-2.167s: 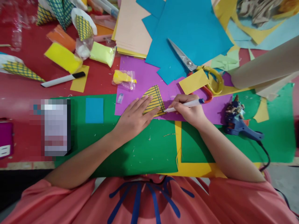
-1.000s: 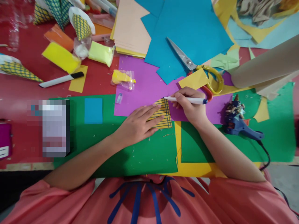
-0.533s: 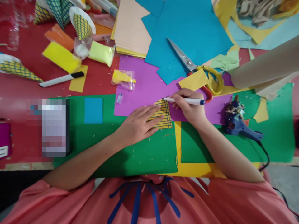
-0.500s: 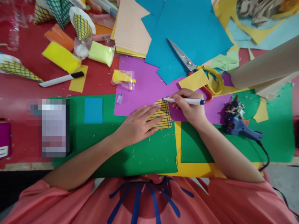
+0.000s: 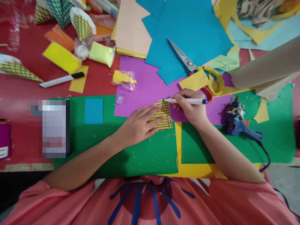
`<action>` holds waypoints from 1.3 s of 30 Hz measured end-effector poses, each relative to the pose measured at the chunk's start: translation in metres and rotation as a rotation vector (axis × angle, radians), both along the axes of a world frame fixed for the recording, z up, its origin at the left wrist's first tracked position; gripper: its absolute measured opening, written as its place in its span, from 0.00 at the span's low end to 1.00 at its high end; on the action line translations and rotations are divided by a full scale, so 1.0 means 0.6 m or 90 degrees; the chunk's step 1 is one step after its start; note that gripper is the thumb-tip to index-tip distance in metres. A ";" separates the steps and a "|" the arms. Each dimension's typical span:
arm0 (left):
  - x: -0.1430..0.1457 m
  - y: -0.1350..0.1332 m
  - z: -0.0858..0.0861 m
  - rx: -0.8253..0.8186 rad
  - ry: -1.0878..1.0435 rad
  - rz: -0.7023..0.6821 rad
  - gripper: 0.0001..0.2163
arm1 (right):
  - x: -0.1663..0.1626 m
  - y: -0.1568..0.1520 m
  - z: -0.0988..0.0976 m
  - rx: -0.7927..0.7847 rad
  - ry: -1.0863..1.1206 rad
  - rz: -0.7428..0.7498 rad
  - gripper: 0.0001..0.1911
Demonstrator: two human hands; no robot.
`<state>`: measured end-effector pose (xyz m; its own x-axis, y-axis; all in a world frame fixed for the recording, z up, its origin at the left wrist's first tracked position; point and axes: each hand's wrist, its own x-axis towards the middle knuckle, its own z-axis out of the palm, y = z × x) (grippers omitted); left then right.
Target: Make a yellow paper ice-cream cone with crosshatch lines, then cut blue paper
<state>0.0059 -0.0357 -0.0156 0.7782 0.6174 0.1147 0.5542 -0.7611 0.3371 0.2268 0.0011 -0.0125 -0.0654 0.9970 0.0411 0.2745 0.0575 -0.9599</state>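
My left hand (image 5: pixel 138 125) lies flat with fingers stretched out, pressing down a small yellow paper piece (image 5: pixel 165 117) covered in dark grid lines. This piece rests where the purple sheet (image 5: pixel 145 87) meets the green sheet (image 5: pixel 140 153). My right hand (image 5: pixel 191 107) is closed round a white marker (image 5: pixel 187 101) with a blue end. The marker's tip touches the top edge of the gridded piece.
Scissors with yellow and red handles (image 5: pixel 194 67) lie on blue paper (image 5: pixel 187 28) behind my right hand. A blue glue gun (image 5: pixel 241 126) sits to the right, cord trailing off the edge. A second marker (image 5: pixel 61 80), yellow clay packets (image 5: pixel 61 57) and patterned paper cones (image 5: pixel 18 70) crowd the left.
The gridded piece was turned and shifted toward me earlier, and the marker tip went from its lower right to its top edge. Over the last second almost nothing moved.
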 end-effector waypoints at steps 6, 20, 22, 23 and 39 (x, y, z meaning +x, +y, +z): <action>0.000 0.000 0.002 -0.002 0.005 0.000 0.21 | -0.002 0.001 0.004 0.000 -0.016 0.008 0.10; 0.001 0.002 0.007 0.020 0.031 0.037 0.21 | 0.001 0.002 -0.001 0.003 0.039 -0.023 0.09; 0.001 0.002 0.007 0.012 0.030 0.039 0.21 | 0.001 0.001 0.000 0.004 0.026 -0.014 0.09; 0.001 0.002 0.007 0.007 0.030 0.039 0.21 | 0.000 0.001 0.000 0.004 0.018 -0.008 0.10; 0.002 0.002 0.006 0.003 0.033 0.036 0.20 | 0.000 0.000 0.000 0.007 -0.043 0.034 0.12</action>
<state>0.0070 -0.0345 -0.0117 0.7467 0.6605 0.0789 0.6132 -0.7295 0.3031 0.2268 0.0013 -0.0127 -0.1220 0.9914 0.0462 0.3348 0.0850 -0.9384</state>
